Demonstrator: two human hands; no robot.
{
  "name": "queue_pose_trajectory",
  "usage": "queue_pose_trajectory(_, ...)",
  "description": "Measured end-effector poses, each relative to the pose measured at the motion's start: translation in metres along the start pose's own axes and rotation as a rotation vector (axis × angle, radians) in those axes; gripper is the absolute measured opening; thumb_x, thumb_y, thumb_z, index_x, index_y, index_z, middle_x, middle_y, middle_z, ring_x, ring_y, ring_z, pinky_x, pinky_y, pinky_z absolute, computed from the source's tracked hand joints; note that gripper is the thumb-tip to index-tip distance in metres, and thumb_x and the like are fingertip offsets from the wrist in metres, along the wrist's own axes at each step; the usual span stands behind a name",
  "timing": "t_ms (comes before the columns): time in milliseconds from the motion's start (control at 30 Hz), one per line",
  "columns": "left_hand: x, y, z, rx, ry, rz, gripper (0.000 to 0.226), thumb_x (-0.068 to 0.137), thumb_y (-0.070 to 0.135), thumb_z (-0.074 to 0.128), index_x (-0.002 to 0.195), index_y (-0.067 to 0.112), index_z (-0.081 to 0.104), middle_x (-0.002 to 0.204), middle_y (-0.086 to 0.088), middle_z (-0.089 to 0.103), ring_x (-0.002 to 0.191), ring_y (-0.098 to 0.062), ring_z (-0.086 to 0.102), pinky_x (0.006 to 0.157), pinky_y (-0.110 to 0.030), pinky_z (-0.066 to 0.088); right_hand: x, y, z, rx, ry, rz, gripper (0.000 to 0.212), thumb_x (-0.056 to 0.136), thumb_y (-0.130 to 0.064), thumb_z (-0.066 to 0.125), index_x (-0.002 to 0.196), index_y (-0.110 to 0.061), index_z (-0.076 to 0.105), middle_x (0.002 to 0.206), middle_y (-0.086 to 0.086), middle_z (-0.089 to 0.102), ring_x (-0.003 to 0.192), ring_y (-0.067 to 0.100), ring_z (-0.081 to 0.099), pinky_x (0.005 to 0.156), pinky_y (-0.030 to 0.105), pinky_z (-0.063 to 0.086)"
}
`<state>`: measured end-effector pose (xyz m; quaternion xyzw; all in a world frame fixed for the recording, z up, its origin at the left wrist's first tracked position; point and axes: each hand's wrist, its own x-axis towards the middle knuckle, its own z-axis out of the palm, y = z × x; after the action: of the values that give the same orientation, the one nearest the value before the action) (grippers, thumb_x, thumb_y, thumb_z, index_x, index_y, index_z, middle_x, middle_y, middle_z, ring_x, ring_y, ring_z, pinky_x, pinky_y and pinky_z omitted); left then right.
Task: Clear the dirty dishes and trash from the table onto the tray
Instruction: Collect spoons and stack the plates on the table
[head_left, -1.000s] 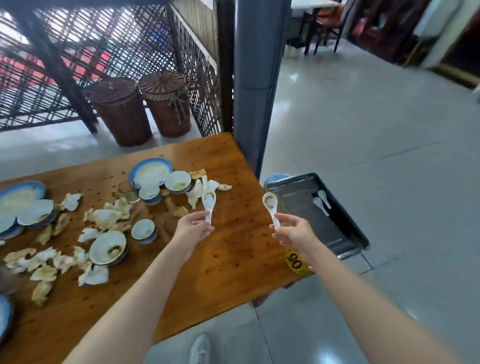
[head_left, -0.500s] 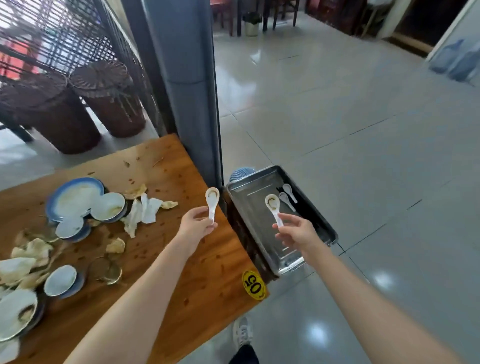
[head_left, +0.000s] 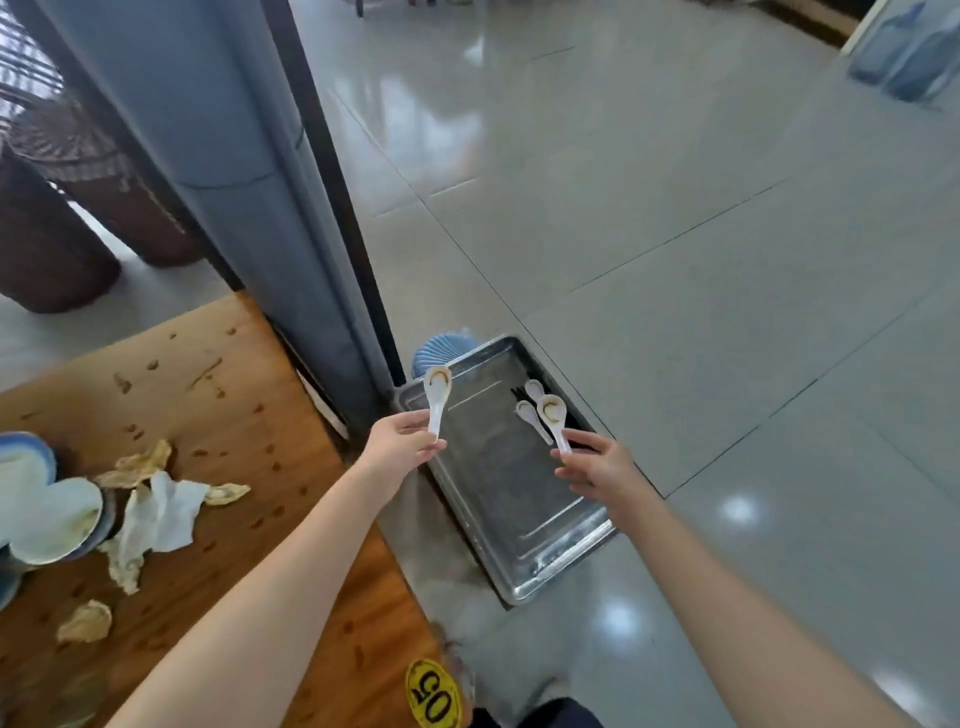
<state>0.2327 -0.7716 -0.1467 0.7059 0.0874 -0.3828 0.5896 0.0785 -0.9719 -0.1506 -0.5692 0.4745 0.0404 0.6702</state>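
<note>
Your left fingers and thumb pinch the tail of the left spoon by its handle. Your right fingers pinch the right spoon the same way, with that hand's other fingers loosely spread below. Both spoons stand bowl-up with their soiled faces toward you, which I judge keeps the brown residue off your skin.

The left hand hangs over the left rim of the tray, the side nearest the table. The right hand is over the tray's right half, and its spoon is just short of the two white spoons lying toward the tray's far right corner. That looks deliberate: cutlery gathered in one corner leaves the tray's bare middle for larger pieces.

The tray appears to sit lower than the table and just beside its end, so each carry is short. Left of the tray, the table holds stacked bowls, crumpled napkins and scraps.

I judge you are about to set both spoons down. Lower them rather than drop them, since they look ceramic and could chip on metal.
</note>
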Motion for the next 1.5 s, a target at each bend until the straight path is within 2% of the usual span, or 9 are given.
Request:
queue_pose_trajectory(100,0.018,-0.007,0.022,-0.006,0.023,-0.073,0.042,0.087,-0.01,0.059,0.129,-0.006,0.052,0.112,-0.02,0.061,0.081,-0.02,0.067,0.071,-0.022,0.056,0.027,0.0,-0.017,0.003,-0.009,0.046,0.03,0.088,-0.005,0.064,0.115,-0.017,0.06,0.105,0.009,0.07,0.073,0.018,0.065,0.075,0.033,0.049)
queue_pose_trajectory(233,0.044,-0.018,0.049,-0.025,0.083,-0.132,0.042,0.09,-0.007,0.058,0.13,-0.008,0.05,0.108,-0.018,0.062,0.08,-0.019,0.067,0.081,-0.026,0.051,0.071,-0.005,-0.04,-0.009,-0.031,0.118,0.029,0.088,-0.002,0.064,0.115,-0.01,0.06,0.101,0.017,0.065,0.068,0.019,0.06,0.06,0.025,0.042)
queue_pose_trajectory(400,0.072,-0.034,0.088,-0.036,0.158,-0.202,0.04,0.091,-0.005,0.057,0.131,-0.006,0.051,0.114,-0.021,0.061,0.083,-0.021,0.065,0.088,-0.031,0.05,0.126,-0.012,-0.067,-0.111,-0.092,0.194,0.03,0.089,-0.002,0.062,0.118,-0.008,0.06,0.102,0.014,0.065,0.068,0.018,0.059,0.081,0.037,0.047)
queue_pose_trajectory(533,0.099,-0.047,0.121,-0.021,0.175,-0.22,0.034,0.093,0.001,0.057,0.127,0.001,0.056,0.108,-0.013,0.064,0.078,-0.015,0.064,0.076,-0.024,0.051,0.17,-0.012,-0.08,-0.161,-0.126,0.25,0.03,0.089,-0.001,0.059,0.118,-0.008,0.06,0.098,0.011,0.061,0.068,0.019,0.056,0.063,0.027,0.041)
queue_pose_trajectory(767,0.146,-0.095,0.171,-0.059,0.147,-0.302,0.034,0.095,-0.003,0.052,0.129,-0.004,0.054,0.091,-0.006,0.061,0.071,-0.011,0.06,0.061,-0.013,0.047,0.238,0.031,-0.081,-0.256,-0.158,0.293,0.027,0.09,-0.004,0.06,0.117,-0.009,0.062,0.098,0.009,0.063,0.063,0.016,0.057,0.064,0.026,0.04)
queue_pose_trajectory(900,0.169,-0.125,0.188,-0.066,0.163,-0.353,0.034,0.095,-0.005,0.05,0.128,-0.008,0.053,0.1,-0.015,0.06,0.062,-0.006,0.062,0.057,-0.011,0.047,0.269,0.058,-0.083,-0.315,-0.158,0.262,0.024,0.093,-0.009,0.059,0.116,-0.014,0.063,0.102,0.005,0.065,0.066,0.012,0.059,0.076,0.031,0.043)
queue_pose_trajectory(1033,0.191,-0.151,0.202,-0.066,0.173,-0.373,0.033,0.094,-0.006,0.05,0.127,-0.009,0.053,0.102,-0.016,0.06,0.066,-0.01,0.061,0.056,-0.011,0.046,0.293,0.083,-0.088,-0.309,-0.107,0.257,0.022,0.096,-0.009,0.054,0.115,-0.014,0.063,0.101,0.002,0.064,0.07,0.012,0.059,0.066,0.028,0.044)
queue_pose_trajectory(1300,0.204,-0.172,0.226,-0.065,0.135,-0.401,0.033,0.093,-0.005,0.054,0.125,-0.007,0.055,0.099,-0.013,0.063,0.059,-0.006,0.063,0.079,-0.024,0.051,0.285,0.109,-0.126,-0.295,-0.036,0.319,0.025,0.092,-0.004,0.054,0.111,-0.013,0.066,0.094,0.006,0.067,0.077,0.014,0.062,0.062,0.024,0.047)
queue_pose_trajectory(1500,0.205,-0.174,0.248,-0.082,0.145,-0.397,0.031,0.092,-0.004,0.055,0.124,-0.004,0.057,0.09,-0.006,0.064,0.073,-0.015,0.064,0.096,-0.036,0.051,0.276,0.106,-0.164,-0.269,-0.033,0.346,0.018,0.088,-0.007,0.062,0.1,-0.019,0.066,0.099,0.006,0.07,0.081,0.019,0.066,0.065,0.028,0.049)
